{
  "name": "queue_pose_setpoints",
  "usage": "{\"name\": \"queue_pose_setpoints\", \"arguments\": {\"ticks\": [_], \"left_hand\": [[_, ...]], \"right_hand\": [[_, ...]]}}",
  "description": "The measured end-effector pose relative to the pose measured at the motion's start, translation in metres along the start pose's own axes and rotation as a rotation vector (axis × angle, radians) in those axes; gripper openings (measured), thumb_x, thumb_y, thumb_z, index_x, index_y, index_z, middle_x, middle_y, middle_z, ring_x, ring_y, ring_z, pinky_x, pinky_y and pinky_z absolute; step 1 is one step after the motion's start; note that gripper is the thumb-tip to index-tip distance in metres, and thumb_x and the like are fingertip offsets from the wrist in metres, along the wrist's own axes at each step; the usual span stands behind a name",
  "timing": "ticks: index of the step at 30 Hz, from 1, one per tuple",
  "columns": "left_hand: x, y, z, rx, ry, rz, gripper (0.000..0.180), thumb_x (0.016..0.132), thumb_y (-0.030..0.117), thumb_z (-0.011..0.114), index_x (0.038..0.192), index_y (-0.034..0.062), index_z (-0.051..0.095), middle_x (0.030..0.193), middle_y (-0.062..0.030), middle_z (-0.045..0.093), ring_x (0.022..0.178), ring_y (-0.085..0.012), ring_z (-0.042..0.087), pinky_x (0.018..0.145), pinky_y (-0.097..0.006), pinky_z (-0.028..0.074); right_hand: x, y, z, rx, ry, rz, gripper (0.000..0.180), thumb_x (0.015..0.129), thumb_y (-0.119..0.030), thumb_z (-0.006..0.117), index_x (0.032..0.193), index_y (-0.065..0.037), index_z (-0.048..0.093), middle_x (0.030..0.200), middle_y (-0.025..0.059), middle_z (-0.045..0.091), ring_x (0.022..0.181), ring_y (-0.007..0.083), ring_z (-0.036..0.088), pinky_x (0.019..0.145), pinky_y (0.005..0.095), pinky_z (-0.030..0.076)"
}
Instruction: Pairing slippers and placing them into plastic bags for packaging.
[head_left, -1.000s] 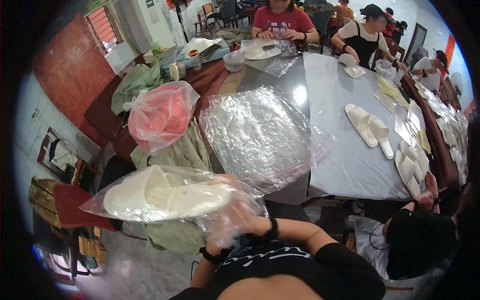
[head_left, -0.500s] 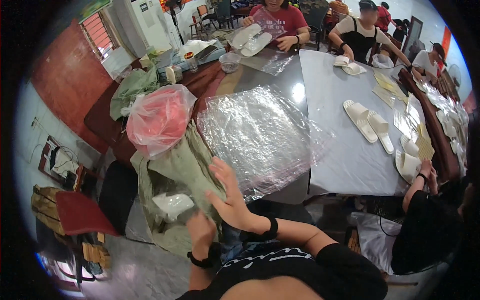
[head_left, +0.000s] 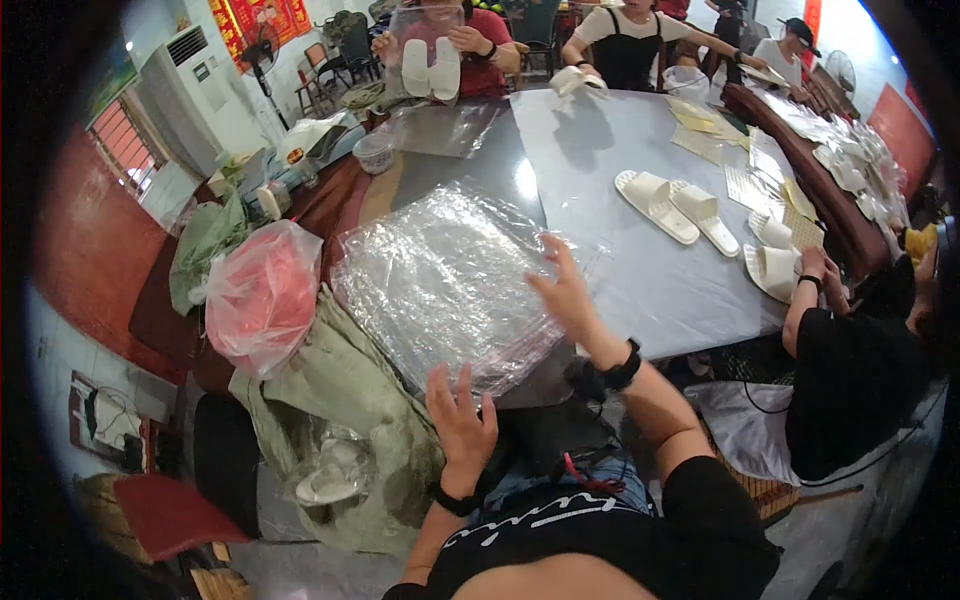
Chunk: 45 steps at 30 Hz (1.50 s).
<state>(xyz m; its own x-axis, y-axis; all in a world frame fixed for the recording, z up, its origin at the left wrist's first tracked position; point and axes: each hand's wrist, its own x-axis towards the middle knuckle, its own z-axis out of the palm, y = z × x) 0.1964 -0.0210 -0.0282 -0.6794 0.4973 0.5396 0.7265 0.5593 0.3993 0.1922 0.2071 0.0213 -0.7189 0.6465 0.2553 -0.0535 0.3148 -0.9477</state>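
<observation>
My left hand (head_left: 462,425) is at the near edge of a stack of transparent plastic bags (head_left: 440,280), fingers apart and nothing in them. Over the stack's right edge my right hand (head_left: 572,305) reaches with spread fingers, also holding nothing; whether it touches the plastic I cannot tell. To the left of my left hand, white slippers in a transparent bag (head_left: 335,470) lie in the mouth of an olive-green woven sack (head_left: 370,410). A pair of white slippers (head_left: 655,205) rests on the grey table (head_left: 580,190) to the right.
A pink bundle in a plastic bag (head_left: 265,295) stands left of the stack. Across the table a person holds bagged white slippers (head_left: 432,68). At right, a co-worker's hand (head_left: 818,265) touches more slippers (head_left: 772,272). A plastic tub (head_left: 374,153) stands at the far left.
My left hand has left the bagged slippers in the sack and moved to the stack. My right hand has moved right and forward. The person opposite has raised their bagged slippers.
</observation>
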Motion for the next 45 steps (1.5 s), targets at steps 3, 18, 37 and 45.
{"name": "queue_pose_setpoints", "arguments": {"ticks": [3, 18, 37, 45], "left_hand": [[0.003, -0.007, 0.024, -0.060, -0.056, 0.023, 0.044, 0.081, 0.014, 0.057, 0.123, 0.0053, 0.047, 0.130, -0.0222, 0.035, 0.122, -0.0433, 0.029, 0.100, -0.053, 0.024], [-0.002, -0.020, 0.050, 0.223, -0.179, 0.086, 0.039, 0.085, 0.029, 0.051, 0.122, 0.0153, 0.047, 0.131, -0.0193, 0.035, 0.123, -0.0388, 0.030, 0.101, -0.054, 0.021], [-0.001, -0.019, 0.051, 0.216, -0.194, 0.104, 0.040, 0.086, 0.031, 0.051, 0.123, 0.0162, 0.047, 0.132, -0.0207, 0.035, 0.123, -0.0386, 0.030, 0.101, -0.054, 0.021], [0.001, -0.020, 0.047, 0.147, -0.210, 0.082, 0.037, 0.087, 0.027, 0.051, 0.121, 0.0145, 0.051, 0.132, -0.0204, 0.034, 0.123, -0.0390, 0.029, 0.102, -0.053, 0.019]], "right_hand": [[0.066, 0.037, -0.051, -0.043, 0.224, 0.109, 0.055, 0.074, -0.013, 0.062, 0.126, -0.007, 0.042, 0.129, 0.0130, 0.041, 0.115, 0.0280, 0.042, 0.096, 0.0356, 0.033], [0.174, 0.157, -0.152, -0.139, 0.349, 0.357, 0.039, 0.076, -0.024, 0.052, 0.105, 0.001, 0.061, 0.102, 0.0190, 0.060, 0.099, 0.0258, 0.054, 0.085, 0.0334, 0.041], [-0.062, 0.080, -0.135, 0.034, 0.375, 0.183, 0.060, 0.074, -0.003, 0.066, 0.127, -0.008, 0.037, 0.072, 0.0023, 0.055, 0.062, 0.0103, 0.051, 0.055, 0.0232, 0.042], [0.039, 0.070, -0.149, 0.012, 0.051, 0.545, 0.072, 0.075, -0.004, 0.064, 0.134, -0.011, 0.024, 0.082, 0.0068, 0.058, 0.068, 0.0141, 0.057, 0.054, 0.0270, 0.048]]}}
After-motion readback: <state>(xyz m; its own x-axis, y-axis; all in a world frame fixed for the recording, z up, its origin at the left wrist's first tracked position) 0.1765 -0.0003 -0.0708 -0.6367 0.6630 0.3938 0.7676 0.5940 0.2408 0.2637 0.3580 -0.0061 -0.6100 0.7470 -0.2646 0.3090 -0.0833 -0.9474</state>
